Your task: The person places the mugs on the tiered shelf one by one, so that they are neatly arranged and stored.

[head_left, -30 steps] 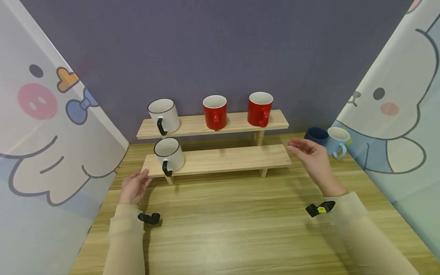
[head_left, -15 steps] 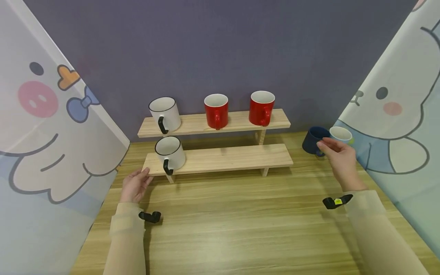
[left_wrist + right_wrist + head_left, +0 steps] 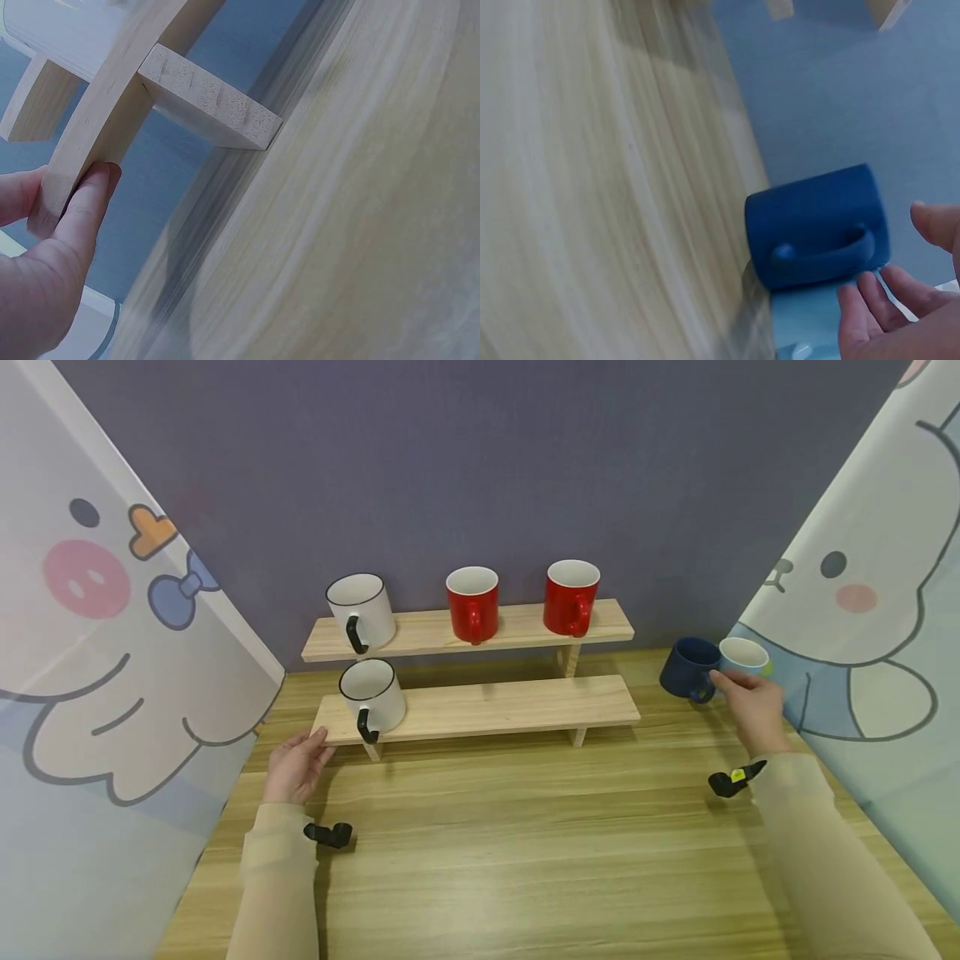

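Observation:
My left hand [image 3: 292, 768] pinches the left end of the two-tier wooden shelf's lower board [image 3: 487, 708]. In the left wrist view, fingers [image 3: 84, 210] press against this board. At the right, my right hand [image 3: 756, 714] is beside the handle of a navy blue mug [image 3: 684, 670], which stands upright on the table. The right wrist view has the thumb apart from the other fingers, whose tips lie close to the mug's handle [image 3: 825, 259]; whether they touch it I cannot tell. A light blue mug [image 3: 742, 653] with a white inside stands right beside it, partly hidden by the hand.
On the upper board [image 3: 420, 631] stand a white mug [image 3: 367, 614] with a black handle and two red mugs, one in the middle [image 3: 461, 610] and one at the right [image 3: 562, 606]. Another white mug [image 3: 378, 703] sits on the lower board's left. A grey wall [image 3: 480, 468] rises behind.
My right hand has moved right, from near the shelf's right end to the navy mug's handle, lowering in the last half second. My left hand stays on the board. The mugs have not moved.

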Demonstrator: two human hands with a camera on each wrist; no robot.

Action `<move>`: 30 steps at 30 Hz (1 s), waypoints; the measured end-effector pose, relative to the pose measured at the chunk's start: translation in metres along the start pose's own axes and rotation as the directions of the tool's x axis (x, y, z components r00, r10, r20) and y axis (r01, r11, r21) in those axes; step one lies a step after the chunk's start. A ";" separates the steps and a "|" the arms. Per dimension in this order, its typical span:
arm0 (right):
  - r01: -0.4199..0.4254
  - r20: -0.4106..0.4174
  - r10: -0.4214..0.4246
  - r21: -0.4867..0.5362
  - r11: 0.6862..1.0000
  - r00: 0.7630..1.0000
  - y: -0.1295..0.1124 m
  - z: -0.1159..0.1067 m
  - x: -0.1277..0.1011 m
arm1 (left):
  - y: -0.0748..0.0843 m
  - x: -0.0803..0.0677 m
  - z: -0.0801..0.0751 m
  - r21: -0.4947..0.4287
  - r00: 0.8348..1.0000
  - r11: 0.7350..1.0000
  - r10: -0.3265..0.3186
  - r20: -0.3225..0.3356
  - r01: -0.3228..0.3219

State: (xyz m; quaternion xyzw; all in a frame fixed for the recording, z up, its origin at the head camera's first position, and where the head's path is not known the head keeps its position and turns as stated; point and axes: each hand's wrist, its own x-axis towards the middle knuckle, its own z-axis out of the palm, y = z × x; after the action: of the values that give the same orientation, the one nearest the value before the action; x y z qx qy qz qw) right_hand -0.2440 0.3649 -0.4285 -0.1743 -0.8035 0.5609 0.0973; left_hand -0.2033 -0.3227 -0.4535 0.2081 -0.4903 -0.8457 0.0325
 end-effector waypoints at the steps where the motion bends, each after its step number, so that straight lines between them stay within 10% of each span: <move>1: -0.011 0.024 0.011 -0.008 1.000 1.000 0.001 0.000 0.002 | 0.000 0.000 0.000 -0.001 1.000 1.000 0.000 0.000 0.000; 17: -0.036 0.160 0.047 -0.067 0.997 0.986 0.012 0.005 0.031 | 0.001 -0.001 0.001 0.008 1.000 1.000 -0.003 0.005 0.002; 30: 0.028 0.283 -0.071 0.150 0.988 0.956 0.018 0.010 0.040 | -0.001 0.001 0.001 0.018 1.000 1.000 0.005 -0.006 -0.005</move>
State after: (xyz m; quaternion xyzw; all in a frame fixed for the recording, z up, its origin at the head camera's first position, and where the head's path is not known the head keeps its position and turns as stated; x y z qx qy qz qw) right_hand -0.2811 0.3769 -0.4510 -0.0631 -0.7704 0.6344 0.0058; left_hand -0.2041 -0.3218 -0.4539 0.2096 -0.4981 -0.8407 0.0340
